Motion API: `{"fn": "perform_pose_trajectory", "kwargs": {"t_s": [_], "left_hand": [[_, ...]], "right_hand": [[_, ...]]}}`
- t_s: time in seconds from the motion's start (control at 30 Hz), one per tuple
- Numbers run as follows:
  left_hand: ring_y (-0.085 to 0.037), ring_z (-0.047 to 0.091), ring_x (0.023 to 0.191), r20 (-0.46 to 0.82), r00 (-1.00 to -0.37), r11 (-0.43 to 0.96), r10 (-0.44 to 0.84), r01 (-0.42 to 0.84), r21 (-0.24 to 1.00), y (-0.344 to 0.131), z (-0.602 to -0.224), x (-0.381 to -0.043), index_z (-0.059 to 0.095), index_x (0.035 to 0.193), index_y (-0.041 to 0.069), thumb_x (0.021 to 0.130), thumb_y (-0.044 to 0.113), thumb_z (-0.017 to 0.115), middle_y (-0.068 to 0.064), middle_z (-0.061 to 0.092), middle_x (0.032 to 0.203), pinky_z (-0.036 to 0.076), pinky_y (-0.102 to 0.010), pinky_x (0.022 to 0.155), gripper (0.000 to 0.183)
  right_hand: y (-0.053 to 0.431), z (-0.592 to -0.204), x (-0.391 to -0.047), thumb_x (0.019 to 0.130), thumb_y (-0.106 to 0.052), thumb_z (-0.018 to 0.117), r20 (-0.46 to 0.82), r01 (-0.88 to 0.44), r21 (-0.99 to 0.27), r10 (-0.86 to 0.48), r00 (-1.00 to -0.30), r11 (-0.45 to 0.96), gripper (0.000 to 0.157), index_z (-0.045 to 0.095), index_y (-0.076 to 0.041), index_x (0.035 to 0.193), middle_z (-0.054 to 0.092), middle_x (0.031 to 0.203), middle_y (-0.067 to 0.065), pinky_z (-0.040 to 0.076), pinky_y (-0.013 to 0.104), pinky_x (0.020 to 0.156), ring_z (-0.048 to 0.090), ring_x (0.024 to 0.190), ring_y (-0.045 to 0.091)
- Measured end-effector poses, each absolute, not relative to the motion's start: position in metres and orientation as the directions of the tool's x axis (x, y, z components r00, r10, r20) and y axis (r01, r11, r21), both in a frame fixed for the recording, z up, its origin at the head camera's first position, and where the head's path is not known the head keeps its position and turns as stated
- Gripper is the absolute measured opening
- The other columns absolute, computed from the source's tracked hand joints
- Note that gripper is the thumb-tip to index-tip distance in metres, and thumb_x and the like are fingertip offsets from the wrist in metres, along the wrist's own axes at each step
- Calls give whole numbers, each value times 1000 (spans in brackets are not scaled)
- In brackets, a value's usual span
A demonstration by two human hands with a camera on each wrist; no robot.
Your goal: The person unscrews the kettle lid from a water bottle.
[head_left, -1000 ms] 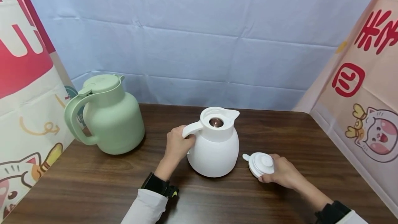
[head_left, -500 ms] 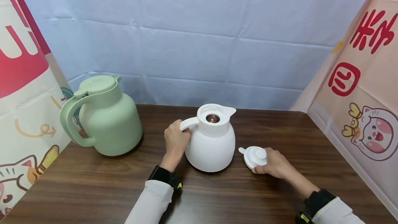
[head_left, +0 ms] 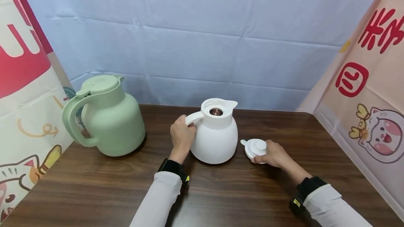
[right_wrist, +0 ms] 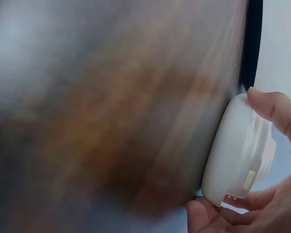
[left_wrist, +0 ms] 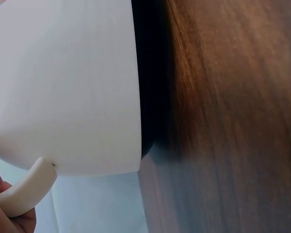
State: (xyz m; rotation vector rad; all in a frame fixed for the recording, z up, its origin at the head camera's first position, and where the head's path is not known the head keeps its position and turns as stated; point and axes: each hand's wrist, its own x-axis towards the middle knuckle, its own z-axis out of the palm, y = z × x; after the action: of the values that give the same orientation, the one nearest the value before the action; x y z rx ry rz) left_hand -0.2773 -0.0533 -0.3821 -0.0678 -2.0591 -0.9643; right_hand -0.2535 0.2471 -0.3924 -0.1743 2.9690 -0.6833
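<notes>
A white jug (head_left: 215,144) stands upright near the middle of the table, its round top uncovered and its spout turned right. My left hand (head_left: 183,135) grips the jug's handle (left_wrist: 29,187); the fingers curl round it in the left wrist view. To the right of the jug, a white lid (head_left: 255,147) lies with its stepped plug side up and a small tab toward the jug. My right hand (head_left: 274,154) holds this lid by its rim, thumb on one side and fingers on the other. In the right wrist view the lid's outer face is against the tabletop or very close to it.
A larger green jug (head_left: 112,122) with its lid on stands at the left, handle toward the left. A pale blue cloth (head_left: 195,45) hangs behind the brown wooden table (head_left: 240,195). Printed cloths (head_left: 375,115) flank both sides.
Both hands have moved forward, away from me, the left with the white jug and the right with the lid. The grips look the same. The green jug has stayed put.
</notes>
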Motion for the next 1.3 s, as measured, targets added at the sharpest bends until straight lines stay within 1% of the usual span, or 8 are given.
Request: {"fn": "perform_pose_trajectory", "kwargs": {"t_s": [0.23, 0.4, 0.5, 0.6, 0.7, 0.83, 0.97, 1.3], "left_hand": [[-19, 24, 44, 711, -640, 713, -291, 351, 607, -53, -381, -286, 34, 54, 10, 62, -9, 55, -4, 32, 46, 22, -32, 44, 29], [-20, 32, 42, 700, -651, 717, -295, 334, 612, -52, -383, -292, 40, 55, 7, 63, -9, 57, -9, 43, 47, 28, -33, 43, 25], [-21, 34, 41, 705, -643, 723, -299, 330, 607, -52, -383, -295, 40, 54, 7, 62, -8, 57, -10, 46, 47, 32, -36, 42, 24], [-22, 34, 41, 710, -640, 725, -294, 336, 602, -53, -383, -301, 40, 54, 7, 62, -8, 56, -10, 45, 47, 32, -38, 41, 24], [-21, 34, 41, 709, -649, 721, -276, 348, 599, -54, -382, -306, 41, 55, 6, 64, -7, 56, -10, 44, 47, 31, -36, 42, 23], [-20, 30, 44, 688, -675, 709, -266, 346, 614, -56, -382, -312, 41, 56, 6, 66, -8, 56, -9, 41, 48, 28, -33, 45, 23], [-19, 28, 45, 665, -699, 707, -264, 329, 627, -56, -382, -316, 38, 55, 7, 68, -8, 56, -7, 37, 48, 26, -33, 45, 27], [-21, 35, 42, 641, -711, 695, -289, 306, 651, -52, -379, -325, 39, 57, 7, 71, -6, 55, -10, 41, 48, 29, -33, 44, 26]], "right_hand": [[244, -392, -272, 62, -37, 77, -99, -53, -433, -107, -989, 900, 84, 40, 21, 112, 54, 99, 32, 46, 46, 73, 52, 82, 33], [243, -393, -283, 63, -36, 76, -130, -19, -418, -80, -988, 908, 83, 40, 21, 112, 53, 102, 33, 46, 45, 75, 51, 83, 33], [241, -393, -289, 64, -35, 75, -153, 2, -419, -68, -986, 908, 81, 40, 20, 112, 53, 102, 31, 46, 43, 74, 51, 83, 32], [238, -392, -296, 65, -35, 74, -173, 24, -429, -56, -983, 903, 80, 40, 20, 112, 52, 103, 30, 46, 41, 73, 50, 82, 31], [237, -390, -300, 65, -34, 74, -184, 39, -438, -47, -982, 898, 79, 39, 20, 113, 52, 102, 29, 46, 39, 70, 49, 80, 30], [235, -388, -304, 65, -34, 74, -198, 61, -440, -30, -980, 896, 76, 41, 17, 110, 52, 96, 25, 47, 38, 61, 49, 76, 30], [232, -387, -308, 65, -35, 74, -233, 93, -429, -10, -972, 898, 71, 43, 14, 107, 51, 92, 21, 49, 40, 52, 51, 75, 30], [228, -381, -321, 69, -33, 71, -278, 111, -404, -6, -961, 908, 72, 42, 14, 113, 51, 102, 26, 51, 47, 57, 53, 81, 35]]}}
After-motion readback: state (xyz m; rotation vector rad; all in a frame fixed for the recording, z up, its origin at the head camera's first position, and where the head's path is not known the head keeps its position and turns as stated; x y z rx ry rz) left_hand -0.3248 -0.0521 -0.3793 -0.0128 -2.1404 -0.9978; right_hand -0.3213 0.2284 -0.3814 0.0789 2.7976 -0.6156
